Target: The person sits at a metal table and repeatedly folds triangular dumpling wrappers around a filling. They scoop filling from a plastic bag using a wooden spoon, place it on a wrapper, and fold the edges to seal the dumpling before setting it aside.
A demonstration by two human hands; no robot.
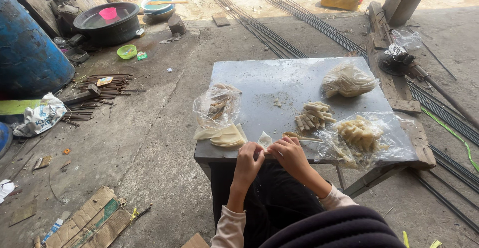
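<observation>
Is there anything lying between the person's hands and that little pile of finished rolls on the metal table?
Only a pale spoon-like stick lies across the way, just beyond the right hand. Past it the metal table is bare up to the pile of rolls. The left hand sits beside the right, both pinching a small wrapper.

A dull, scuffed metal surface (279,78) is being shown, matt grey. At two o'clock, glossy clear plastic is being seen on a bag (348,80); at nine o'clock, pale smooth wrappers (227,137) are being stacked. The floor (149,128) is being shown as rough concrete.
</observation>
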